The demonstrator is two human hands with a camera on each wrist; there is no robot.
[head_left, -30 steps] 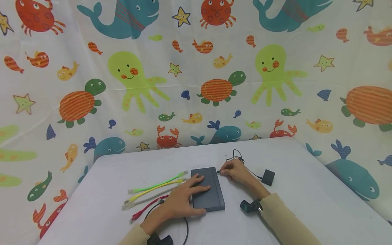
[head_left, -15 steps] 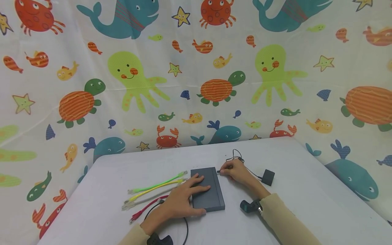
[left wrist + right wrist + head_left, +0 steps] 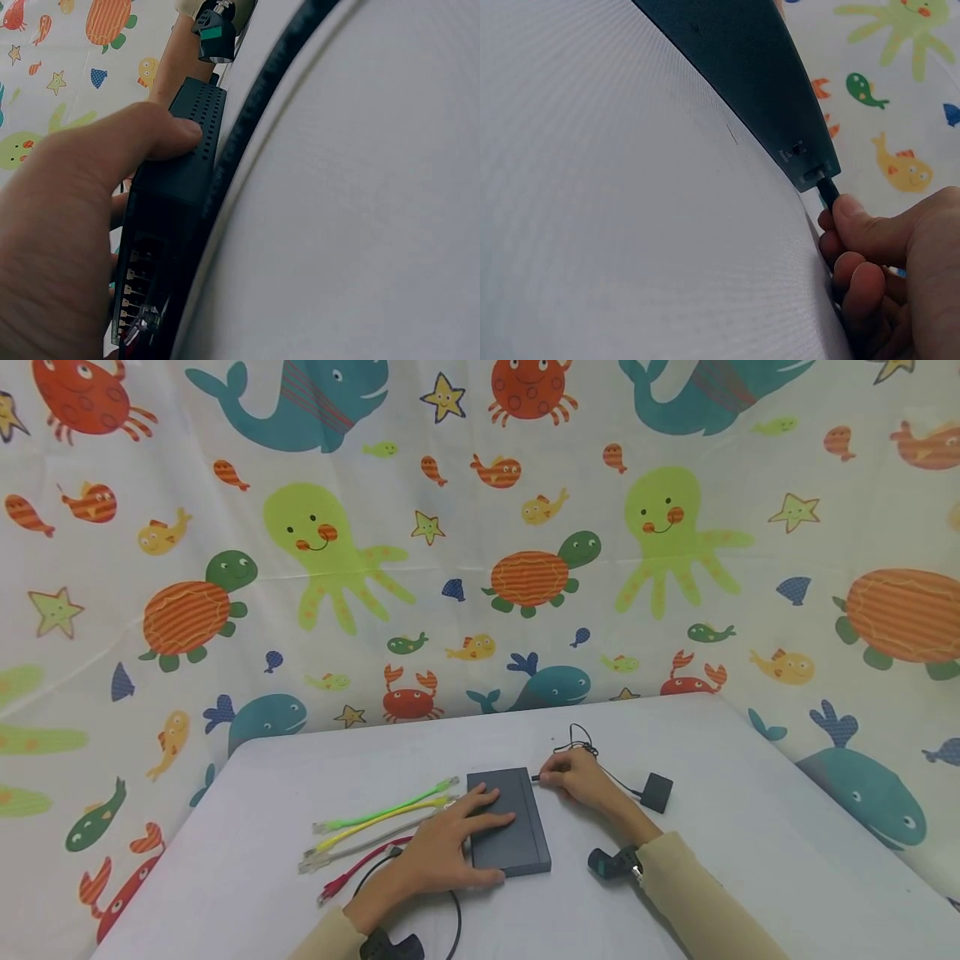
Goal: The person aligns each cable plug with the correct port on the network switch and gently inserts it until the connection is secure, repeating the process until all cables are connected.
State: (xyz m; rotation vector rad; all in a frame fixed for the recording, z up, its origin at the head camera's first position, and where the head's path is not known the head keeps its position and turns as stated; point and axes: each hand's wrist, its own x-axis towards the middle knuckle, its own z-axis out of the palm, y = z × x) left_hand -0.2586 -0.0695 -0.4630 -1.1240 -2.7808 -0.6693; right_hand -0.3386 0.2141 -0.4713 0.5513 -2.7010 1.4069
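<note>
Backdrop: white curtain (image 3: 480,518) printed with sea animals. White table (image 3: 757,827) before it. Four cables (image 3: 381,818) lie roughly side by side on the table's left half. Left hand (image 3: 442,852): fingers spread, resting on dark grey box (image 3: 520,839) at mid-table, thumb against its near side. Right hand (image 3: 579,779): fingers curled in a pinch. Black adapter (image 3: 657,793) lies nearby. Black plug (image 3: 828,193) sits in that pinch, tip at box's socket (image 3: 814,174); depth unclear.
</note>
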